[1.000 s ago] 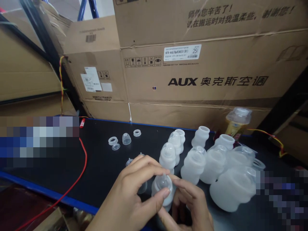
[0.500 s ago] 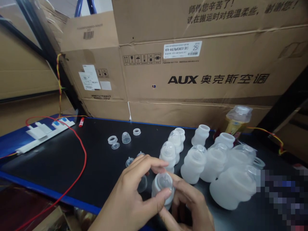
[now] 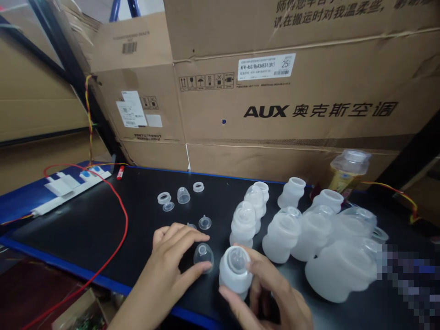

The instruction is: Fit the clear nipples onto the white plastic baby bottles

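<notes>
In the head view my right hand (image 3: pixel 275 288) grips a small white baby bottle (image 3: pixel 233 277), thumb in front and fingers round its right side. A clear silicone nipple (image 3: pixel 238 260) sits inside the collar at its top. My left hand (image 3: pixel 175 254) is open round a clear dome-shaped cap (image 3: pixel 203 254) on the black tabletop. Its thumb tip overlaps the cap's lower edge; whether it touches is hard to tell. Behind the cap lies a loose clear nipple (image 3: pixel 205 222), and another piece is partly hidden by my left fingers.
More frosted bottles (image 3: pixel 282 233) stand in rows at the right. A clear dome cap (image 3: pixel 183 195) and white rings (image 3: pixel 164 198) lie farther back. A red cable (image 3: pixel 120 201) crosses the left side near a white power strip (image 3: pixel 68 195). Cardboard boxes (image 3: pixel 309 137) wall off the back.
My left hand has left the bottle and moved left to the clear dome cap. My right hand still holds the bottle, whose nipple and collar now show more fully.
</notes>
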The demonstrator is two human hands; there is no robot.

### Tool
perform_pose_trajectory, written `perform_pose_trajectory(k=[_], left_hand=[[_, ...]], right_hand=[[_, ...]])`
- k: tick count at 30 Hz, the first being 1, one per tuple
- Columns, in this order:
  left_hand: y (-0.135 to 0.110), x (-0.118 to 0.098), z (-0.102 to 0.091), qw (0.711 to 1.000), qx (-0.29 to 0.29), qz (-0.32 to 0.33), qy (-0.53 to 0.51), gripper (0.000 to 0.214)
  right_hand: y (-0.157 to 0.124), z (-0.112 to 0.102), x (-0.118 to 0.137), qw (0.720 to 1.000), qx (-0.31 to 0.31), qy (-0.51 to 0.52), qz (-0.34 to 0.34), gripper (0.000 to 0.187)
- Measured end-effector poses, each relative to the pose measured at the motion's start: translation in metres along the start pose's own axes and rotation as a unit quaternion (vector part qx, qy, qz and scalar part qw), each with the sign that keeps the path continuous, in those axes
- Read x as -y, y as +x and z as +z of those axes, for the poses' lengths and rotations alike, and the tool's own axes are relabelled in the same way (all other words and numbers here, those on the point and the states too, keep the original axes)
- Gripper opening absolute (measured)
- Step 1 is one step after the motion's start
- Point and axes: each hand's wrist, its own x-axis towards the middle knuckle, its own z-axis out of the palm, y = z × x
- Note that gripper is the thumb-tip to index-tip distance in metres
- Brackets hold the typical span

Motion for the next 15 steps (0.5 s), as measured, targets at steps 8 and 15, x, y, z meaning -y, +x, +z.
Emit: perform_pose_trajectory(k=[8, 15], left_hand=[[0.007, -0.011, 0.013, 0.981, -0.178, -0.046, -0.066, 0.031], [0.008, -0.078, 0.008, 0.952, -0.199, 0.040, -0.228, 0.051]], right_hand=[[-0.001, 0.004, -0.001, 1.000, -0.014, -0.005, 0.000, 0.019], [0.001, 0.000, 0.004, 1.000, -0.012, -0.016, 0.009, 0.027]])
